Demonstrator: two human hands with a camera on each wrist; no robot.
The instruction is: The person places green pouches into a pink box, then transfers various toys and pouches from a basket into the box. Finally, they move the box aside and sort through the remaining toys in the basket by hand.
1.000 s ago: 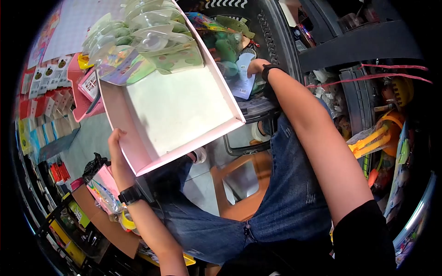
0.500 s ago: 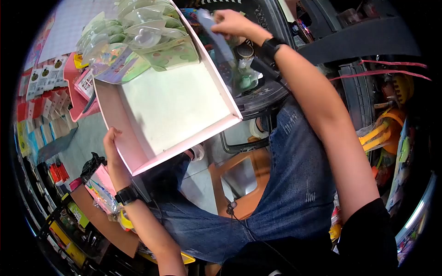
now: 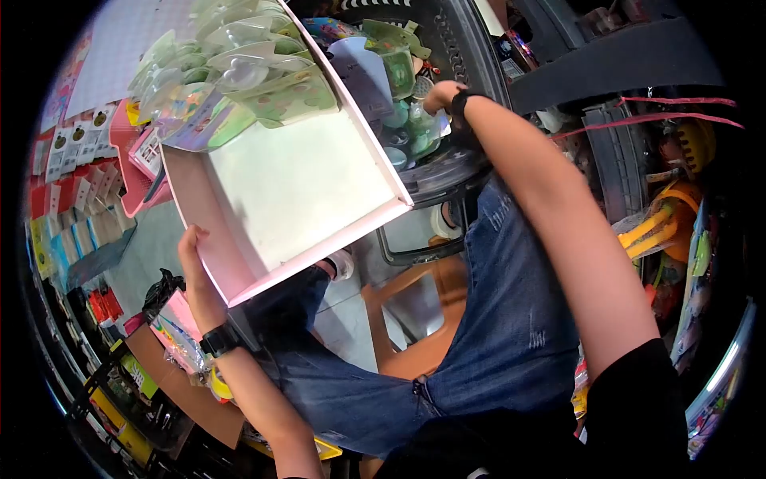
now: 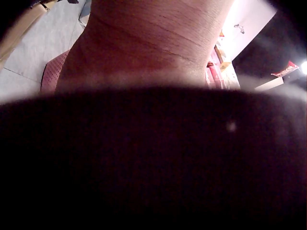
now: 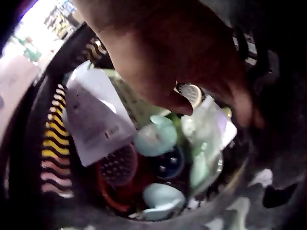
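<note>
Fingers of left hand (image 3: 195,257) grip pink box (image 3: 319,191), left edge.
Right hand (image 3: 444,97) inside black basket (image 3: 437,32), grip unclear; card (image 5: 98,117) illegible.

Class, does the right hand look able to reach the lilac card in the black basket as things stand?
Probably yes: the right hand is in the black basket, and in the right wrist view nothing seems to cover the lilac card.

Pale pink box (image 3: 319,249), black basket (image 3: 471,48)
</note>
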